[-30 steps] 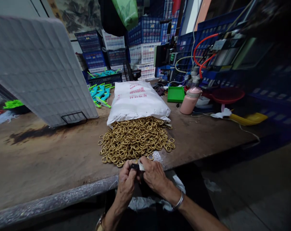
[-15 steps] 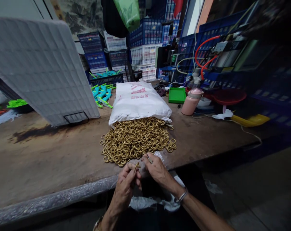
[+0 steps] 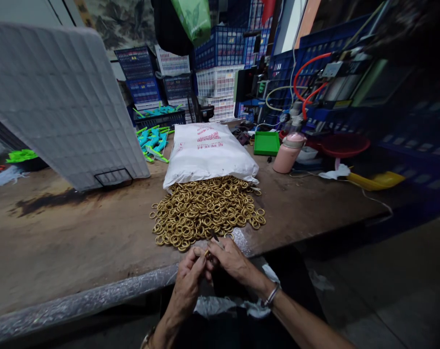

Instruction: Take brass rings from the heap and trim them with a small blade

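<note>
A small gold-coloured ring sits pinched over the bench's front edge, in the closed thumb-and-finger grip of a worker's left hand. Just beside it, the right hand closes its grip on a slim, dark-tipped hand tool, its exact kind too small to tell. Good handling here would likely mean a firm pinch low on the ring, its worked side left exposed, with the tool's tip angled away from the left thumb and both wrists steady. Just beyond the fingers, a loose heap of matching gold-coloured rings spreads near the front edge, below the mouth of a plump white woven sack printed in red. Farther back on the brown, worn bench, toward its right end, stand a shallow green plastic tray and a pink bottle.
</note>
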`<state>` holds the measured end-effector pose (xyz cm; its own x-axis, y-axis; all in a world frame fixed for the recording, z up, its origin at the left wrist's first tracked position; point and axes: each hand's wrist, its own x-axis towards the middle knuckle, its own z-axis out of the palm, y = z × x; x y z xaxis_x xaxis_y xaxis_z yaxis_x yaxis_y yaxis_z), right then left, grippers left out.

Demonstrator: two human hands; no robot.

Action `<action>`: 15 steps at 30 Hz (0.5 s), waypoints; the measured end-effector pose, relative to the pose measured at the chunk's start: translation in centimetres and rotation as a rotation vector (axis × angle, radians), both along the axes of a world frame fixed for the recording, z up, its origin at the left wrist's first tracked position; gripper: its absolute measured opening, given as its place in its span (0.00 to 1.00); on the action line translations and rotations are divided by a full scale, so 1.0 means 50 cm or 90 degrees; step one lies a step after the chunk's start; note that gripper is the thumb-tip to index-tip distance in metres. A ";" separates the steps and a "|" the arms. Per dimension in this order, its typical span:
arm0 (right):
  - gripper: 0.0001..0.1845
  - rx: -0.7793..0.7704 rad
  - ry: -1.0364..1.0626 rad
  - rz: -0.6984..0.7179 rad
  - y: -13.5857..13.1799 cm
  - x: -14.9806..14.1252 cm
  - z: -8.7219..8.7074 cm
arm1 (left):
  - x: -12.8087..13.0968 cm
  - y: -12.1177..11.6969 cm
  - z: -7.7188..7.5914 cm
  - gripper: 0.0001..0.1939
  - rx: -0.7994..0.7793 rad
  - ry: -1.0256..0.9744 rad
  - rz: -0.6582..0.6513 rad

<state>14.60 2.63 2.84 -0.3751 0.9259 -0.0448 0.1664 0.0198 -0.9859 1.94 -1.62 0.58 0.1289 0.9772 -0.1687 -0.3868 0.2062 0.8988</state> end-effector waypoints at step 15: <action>0.14 0.273 -0.430 0.034 -0.022 0.008 -0.038 | -0.009 0.008 -0.010 0.13 0.013 0.030 0.055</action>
<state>15.02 1.54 0.94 -0.4386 0.8953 0.0776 0.7129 0.3992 -0.5766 1.49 -1.24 0.09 0.0356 0.9875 -0.1532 -0.3590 0.1557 0.9202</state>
